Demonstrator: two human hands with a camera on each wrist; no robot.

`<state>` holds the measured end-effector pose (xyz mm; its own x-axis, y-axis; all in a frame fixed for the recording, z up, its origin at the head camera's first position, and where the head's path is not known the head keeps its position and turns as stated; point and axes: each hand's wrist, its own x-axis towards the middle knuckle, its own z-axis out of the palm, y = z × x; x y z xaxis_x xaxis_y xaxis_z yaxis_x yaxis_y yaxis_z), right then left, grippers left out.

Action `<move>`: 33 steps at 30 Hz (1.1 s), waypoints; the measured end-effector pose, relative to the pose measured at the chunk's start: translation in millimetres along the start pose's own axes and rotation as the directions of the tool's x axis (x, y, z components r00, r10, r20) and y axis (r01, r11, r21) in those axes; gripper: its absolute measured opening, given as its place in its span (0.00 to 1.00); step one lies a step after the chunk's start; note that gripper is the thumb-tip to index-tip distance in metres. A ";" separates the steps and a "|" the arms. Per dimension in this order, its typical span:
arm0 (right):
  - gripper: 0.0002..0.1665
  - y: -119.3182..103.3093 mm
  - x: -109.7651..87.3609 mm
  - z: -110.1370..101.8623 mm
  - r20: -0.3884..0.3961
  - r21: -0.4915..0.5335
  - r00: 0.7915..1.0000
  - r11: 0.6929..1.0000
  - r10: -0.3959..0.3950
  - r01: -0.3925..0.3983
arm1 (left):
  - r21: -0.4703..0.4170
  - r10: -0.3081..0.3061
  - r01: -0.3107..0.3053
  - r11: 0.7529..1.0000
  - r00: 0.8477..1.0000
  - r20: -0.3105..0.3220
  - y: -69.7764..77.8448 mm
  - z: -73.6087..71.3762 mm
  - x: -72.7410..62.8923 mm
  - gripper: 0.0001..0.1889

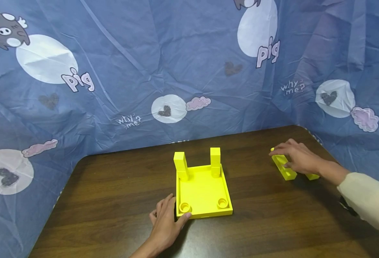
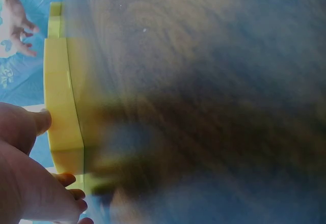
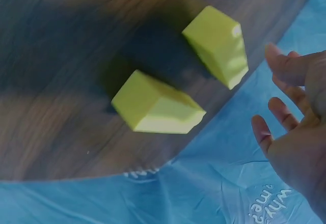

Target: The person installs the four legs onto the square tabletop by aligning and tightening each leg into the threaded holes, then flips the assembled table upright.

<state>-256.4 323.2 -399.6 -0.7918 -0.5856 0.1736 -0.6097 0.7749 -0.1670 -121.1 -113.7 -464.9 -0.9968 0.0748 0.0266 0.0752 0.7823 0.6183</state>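
A yellow square tray-like base (image 1: 202,191) with a raised rim lies on the table. Yellow posts stand upright at its far left corner (image 1: 181,166) and far right corner (image 1: 215,163); both near corners have round sockets. My left hand (image 1: 166,224) holds the base's near left corner, thumb on the near edge and fingers along the left side. Over at the right, my right hand (image 1: 300,157) is above two loose yellow blocks, partly hiding them in the head view. In the right wrist view, the left block (image 3: 158,107) and right block (image 3: 219,46) lie apart, with the fingers spread beside them.
The brown wooden table (image 1: 118,190) has rounded far corners. Blue printed cloth (image 1: 121,71) hangs behind it and along both sides. A small dark object (image 1: 348,207) shows under the right sleeve. Much of the left wrist view is blurred.
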 end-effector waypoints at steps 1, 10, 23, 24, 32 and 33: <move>0.32 1.4 -1.4 -0.1 0.003 -0.039 1.000 0.999 -0.018 0.018 | 0.000 0.001 -0.001 1.000 1.000 -0.001 -0.1 0.0 -0.1 0.32; 0.38 12.7 -11.8 4.4 0.087 -0.250 0.992 0.962 -0.091 0.110 | 0.001 -0.001 0.001 1.000 1.000 0.003 -0.3 -0.6 -0.4 0.32; 0.35 23.2 -22.1 12.3 0.088 -0.169 0.994 0.982 -0.068 0.082 | -0.001 -0.013 0.013 1.000 1.000 0.013 0.9 -1.8 -0.5 0.33; 0.36 23.6 -22.5 13.1 0.091 -0.170 0.994 0.982 -0.065 0.080 | 0.002 -0.013 0.013 1.000 1.000 0.011 0.9 -1.7 -0.4 0.33; 0.37 25.5 -22.4 18.5 0.079 -0.194 0.986 0.968 -0.143 0.156 | -0.004 -0.017 0.017 1.000 1.000 0.014 1.9 -1.7 -0.2 0.33; 0.37 25.5 -22.1 19.3 0.078 -0.201 0.984 0.964 -0.159 0.172 | -0.003 -0.019 0.019 1.000 1.000 0.014 2.1 -1.7 -0.2 0.33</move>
<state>-255.2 351.3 -426.4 -0.6848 -0.7185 0.1213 -0.7169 0.6942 0.0644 -120.8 -113.0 -462.3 -0.9976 0.0685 0.0034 0.0558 0.7818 0.6210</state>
